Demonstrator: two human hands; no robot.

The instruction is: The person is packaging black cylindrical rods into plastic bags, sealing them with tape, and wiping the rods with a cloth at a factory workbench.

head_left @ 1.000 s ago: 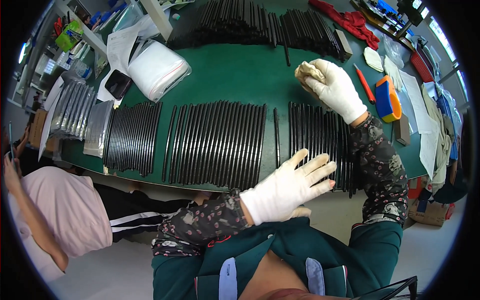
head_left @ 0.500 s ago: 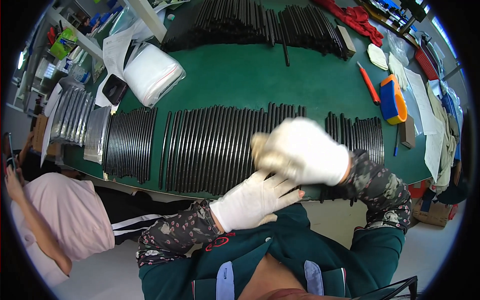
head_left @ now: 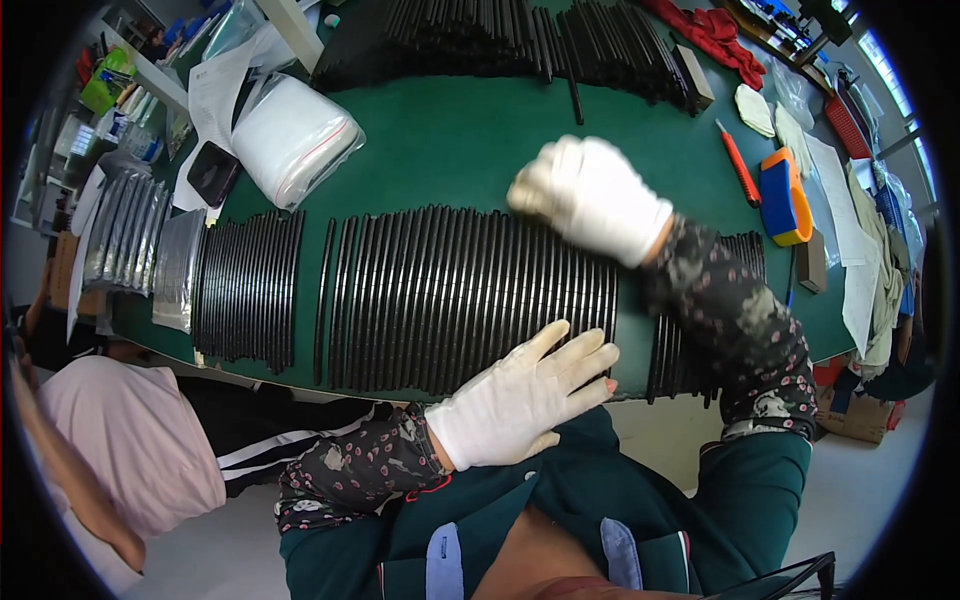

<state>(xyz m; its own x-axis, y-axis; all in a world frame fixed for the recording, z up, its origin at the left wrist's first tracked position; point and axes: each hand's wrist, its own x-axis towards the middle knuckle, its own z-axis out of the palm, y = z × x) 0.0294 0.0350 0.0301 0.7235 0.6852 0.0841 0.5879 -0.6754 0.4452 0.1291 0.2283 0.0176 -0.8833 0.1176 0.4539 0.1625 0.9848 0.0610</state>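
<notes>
A wide row of slim black rods (head_left: 430, 300) lies side by side on the green table in front of me. My left hand (head_left: 525, 400), in a white glove, rests open at the near ends of the row's right part, fingers spread; one bare fingertip pokes out of the glove. Over the far ends of the same rods is my right hand (head_left: 597, 195), gloved too and slightly blurred. Its fingers are curled closed, and whatever they may hold is hidden. Shorter groups of rods lie to the left (head_left: 245, 290) and to the right (head_left: 675, 350), partly under my right forearm.
At the back a large heap of black rods (head_left: 470, 40) stretches across the green table (head_left: 440, 140). A plastic-wrapped white bundle (head_left: 295, 140) and a phone (head_left: 213, 175) are at left. A red-handled tool (head_left: 738, 165) and a blue-and-orange tape dispenser (head_left: 785, 200) lie at right. Someone sits close on my left.
My right hand has moved away from me, from the middle of the rods to their far ends. My left hand's fingers now show uncovered and spread over the near ends. The view has shifted slightly.
</notes>
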